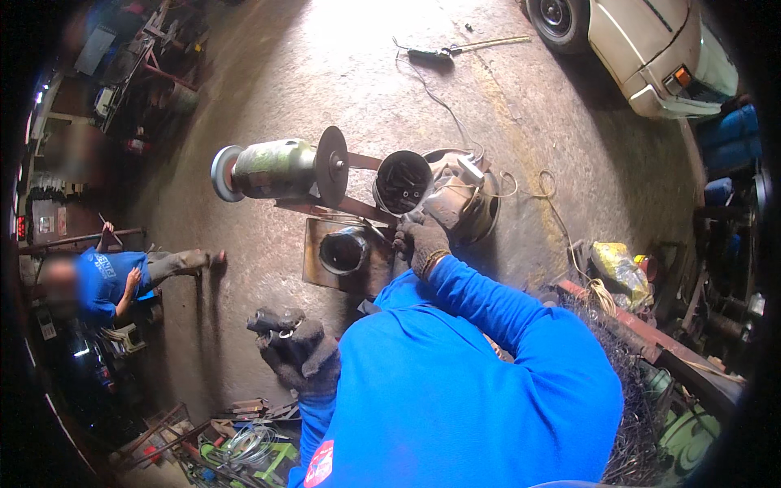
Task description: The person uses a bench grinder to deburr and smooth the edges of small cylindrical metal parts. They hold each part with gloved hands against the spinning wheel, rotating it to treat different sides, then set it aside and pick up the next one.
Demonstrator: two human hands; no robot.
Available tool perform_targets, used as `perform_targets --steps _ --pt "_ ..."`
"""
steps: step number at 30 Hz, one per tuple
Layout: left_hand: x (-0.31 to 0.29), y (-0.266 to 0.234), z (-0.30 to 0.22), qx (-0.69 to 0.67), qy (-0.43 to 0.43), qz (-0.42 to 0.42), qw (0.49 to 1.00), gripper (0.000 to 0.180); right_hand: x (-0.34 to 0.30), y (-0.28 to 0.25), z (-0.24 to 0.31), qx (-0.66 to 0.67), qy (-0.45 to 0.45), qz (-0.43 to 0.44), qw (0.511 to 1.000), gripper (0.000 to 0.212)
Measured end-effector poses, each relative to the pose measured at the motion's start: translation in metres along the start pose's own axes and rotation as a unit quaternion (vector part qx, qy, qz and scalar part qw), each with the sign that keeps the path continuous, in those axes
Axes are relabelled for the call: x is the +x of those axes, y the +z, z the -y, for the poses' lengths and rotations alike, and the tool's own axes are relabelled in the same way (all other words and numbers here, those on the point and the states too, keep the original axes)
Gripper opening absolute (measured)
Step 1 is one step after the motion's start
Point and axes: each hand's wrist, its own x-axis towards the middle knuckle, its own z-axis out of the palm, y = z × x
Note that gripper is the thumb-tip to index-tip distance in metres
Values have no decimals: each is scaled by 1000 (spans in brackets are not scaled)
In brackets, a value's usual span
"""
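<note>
My left hand [299,356], in a dark grey work glove, is closed around a short dark metal cylinder [267,320]; a shiny ring-like edge shows beside it. My right hand [426,241], gloved too, reaches forward to the near rim of a round dark bucket [379,189] holding several small metal pieces. Its fingers are bent together, and what they grip is too small to make out. Left of the bucket stands a green bench grinder [272,168] with a pale wheel and a large dark disc. Below the grinder, an open dark can [342,252] sits on a square plate.
Behind my right hand, a cloth-covered drum or wheel rim [480,195] has a cable on it. A corded power tool [431,57] lies on the floor. A red beam [622,321] and wire tangle are at right. Another person [110,276] stands left; a pale vehicle [643,49] is far right.
</note>
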Motion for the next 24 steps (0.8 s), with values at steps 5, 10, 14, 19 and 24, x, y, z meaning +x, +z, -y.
perform_targets --steps 5,10,14,19,24 --pt "3 -2 7 1 38 -15 999 43 1 -5 6 -106 -59 -6 993 36" --pt "5 -6 12 20 33 -18 999 46 -16 9 21 -160 -171 -8 972 41" --pt "7 -15 9 43 22 8 999 46 -50 25 54 -142 -179 67 971 47" --pt "5 -12 14 51 43 -8 998 47 -61 34 68 -46 -174 215 960 48" --pt "9 -8 19 49 46 4 998 48 -59 40 71 27 -85 207 974 51"
